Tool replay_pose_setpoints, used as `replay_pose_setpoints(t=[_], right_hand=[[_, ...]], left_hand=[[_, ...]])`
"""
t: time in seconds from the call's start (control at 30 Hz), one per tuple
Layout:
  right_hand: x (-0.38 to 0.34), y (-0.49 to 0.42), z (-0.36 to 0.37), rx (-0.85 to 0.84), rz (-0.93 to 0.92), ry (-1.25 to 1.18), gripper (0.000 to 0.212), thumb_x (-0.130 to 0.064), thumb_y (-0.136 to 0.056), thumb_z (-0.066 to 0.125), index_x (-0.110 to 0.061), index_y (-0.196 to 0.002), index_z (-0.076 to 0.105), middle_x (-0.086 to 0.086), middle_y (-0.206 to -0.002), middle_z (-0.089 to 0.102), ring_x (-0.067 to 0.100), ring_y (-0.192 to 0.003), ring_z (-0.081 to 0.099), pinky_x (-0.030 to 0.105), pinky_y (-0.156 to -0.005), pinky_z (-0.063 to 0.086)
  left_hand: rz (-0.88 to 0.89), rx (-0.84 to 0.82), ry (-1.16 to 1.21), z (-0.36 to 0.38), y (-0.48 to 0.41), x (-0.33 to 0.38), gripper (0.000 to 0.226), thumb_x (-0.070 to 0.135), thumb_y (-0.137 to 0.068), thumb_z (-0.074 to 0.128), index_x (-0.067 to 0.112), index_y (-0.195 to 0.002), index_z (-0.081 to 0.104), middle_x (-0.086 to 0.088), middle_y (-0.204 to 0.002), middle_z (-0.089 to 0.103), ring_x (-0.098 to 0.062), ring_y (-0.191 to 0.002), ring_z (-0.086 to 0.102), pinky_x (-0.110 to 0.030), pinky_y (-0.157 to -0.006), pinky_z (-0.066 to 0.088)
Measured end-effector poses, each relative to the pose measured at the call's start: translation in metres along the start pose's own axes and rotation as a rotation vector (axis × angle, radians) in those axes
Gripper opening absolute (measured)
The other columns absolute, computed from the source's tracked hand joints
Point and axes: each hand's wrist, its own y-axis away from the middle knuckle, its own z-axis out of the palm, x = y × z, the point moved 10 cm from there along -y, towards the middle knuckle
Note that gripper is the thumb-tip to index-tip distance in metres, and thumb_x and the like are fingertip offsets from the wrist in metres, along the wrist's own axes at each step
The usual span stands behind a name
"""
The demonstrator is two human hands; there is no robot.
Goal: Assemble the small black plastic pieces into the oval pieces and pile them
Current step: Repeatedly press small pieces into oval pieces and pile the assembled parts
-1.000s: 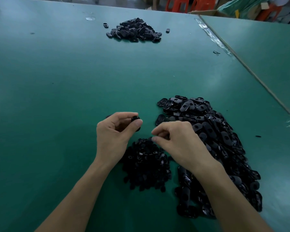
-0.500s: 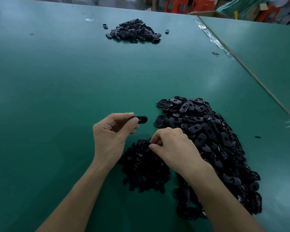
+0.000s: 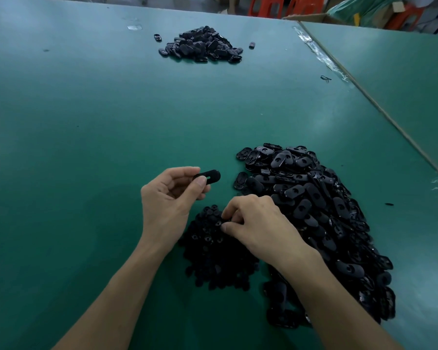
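My left hand (image 3: 171, 198) pinches one black oval piece (image 3: 209, 176) between thumb and fingers, held just above the green table. My right hand (image 3: 257, 224) reaches down onto the heap of small black pieces (image 3: 213, 253) near me, its thumb and fingertips pinching at a piece on the heap's top edge. A big heap of oval pieces (image 3: 314, 215) spreads to the right of both hands. Far back lies a smaller pile of black pieces (image 3: 202, 45).
The green table (image 3: 86, 137) stretches wide to the left and middle. A seam with clear tape (image 3: 321, 56) runs diagonally along the right, beyond it a second green table. Stray black bits lie near the far pile and right edge. Orange stools stand behind.
My right hand has dropped from beside the left hand down onto the heap of small pieces. The left hand has turned the oval piece so that its slot shows.
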Motion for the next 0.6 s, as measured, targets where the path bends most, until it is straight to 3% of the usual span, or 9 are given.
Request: replay_pose_setpoints(t=[0.17,0.33,0.43,0.6], right_hand=[[0.0012,0.0009,-0.0032,0.012,-0.027,-0.104,0.015,-0.028,-0.092,0.071,-0.025,-0.106,0.074,-0.009,-0.091,0.069,0.009,-0.087,0.066,0.036,-0.083,0.058],[-0.0012,0.0045,-0.0071,-0.013,-0.077,-0.122,0.010,-0.026,-0.094,0.068,-0.029,-0.099,0.076,-0.014,-0.083,0.068,0.002,-0.078,0.064,0.033,-0.077,0.059],[-0.0046,0.0061,-0.0048,-0.037,-0.111,-0.076,0.013,-0.025,-0.095,0.067,-0.027,-0.105,0.076,-0.013,-0.089,0.070,0.001,-0.082,0.064,0.029,-0.081,0.058],[-0.0071,0.0070,-0.0015,-0.032,-0.132,-0.069,0.018,-0.025,-0.095,0.067,-0.026,-0.113,0.071,-0.009,-0.089,0.068,0.006,-0.086,0.062,0.034,-0.082,0.057]], left_hand=[[0.003,-0.020,0.002,0.0015,0.0006,-0.0013,0.012,0.006,-0.085,0.076,0.013,-0.095,0.073,-0.007,-0.083,0.077,-0.021,-0.076,0.076,-0.022,-0.069,0.058],[0.020,-0.023,-0.025,0.0013,0.0009,-0.0023,0.016,0.000,-0.087,0.073,0.013,-0.096,0.073,-0.007,-0.084,0.077,-0.024,-0.079,0.076,-0.025,-0.073,0.060],[0.032,-0.023,-0.026,0.0018,0.0016,-0.0010,0.017,-0.001,-0.087,0.073,0.015,-0.095,0.073,-0.007,-0.084,0.077,-0.023,-0.079,0.076,-0.025,-0.073,0.060],[0.034,-0.029,-0.026,0.0030,0.0017,-0.0003,0.018,-0.002,-0.087,0.073,0.014,-0.094,0.073,-0.006,-0.084,0.077,-0.022,-0.078,0.076,-0.023,-0.071,0.059]])
